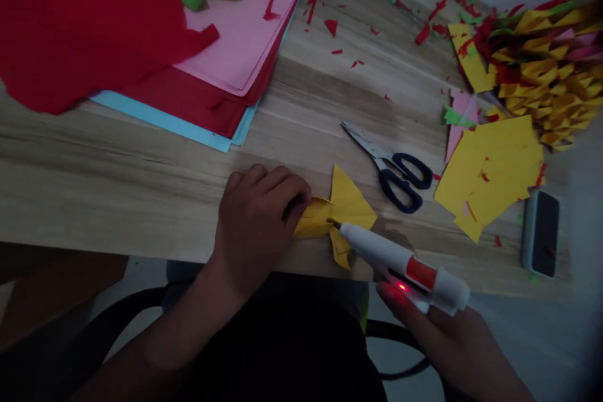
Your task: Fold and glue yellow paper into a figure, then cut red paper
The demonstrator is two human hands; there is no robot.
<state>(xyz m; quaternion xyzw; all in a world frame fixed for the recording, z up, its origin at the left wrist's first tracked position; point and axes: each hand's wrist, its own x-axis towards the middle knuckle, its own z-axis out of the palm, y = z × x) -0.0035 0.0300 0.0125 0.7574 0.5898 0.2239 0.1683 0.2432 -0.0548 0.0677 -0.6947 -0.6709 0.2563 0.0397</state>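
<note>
Near the table's front edge, my left hand (264,220) is closed on the left end of a folded yellow paper piece (353,201), its fingertips partly hidden behind the knuckles. The paper spreads into pointed flaps at its right side. My right hand (447,333) grips a white glue gun (377,245) with an orange-red window and a lit red light. The gun's nozzle tip meets the middle of the yellow paper, or hovers just over it; which one, I cannot tell.
Dark-handled scissors (393,166) lie beyond the yellow piece. Stacked coloured sheets (245,44) and red crepe paper (85,25) fill the back left. Yellow sheets (494,169), a phone-like device (541,232), a folded-paper bundle (551,75) and scraps lie right.
</note>
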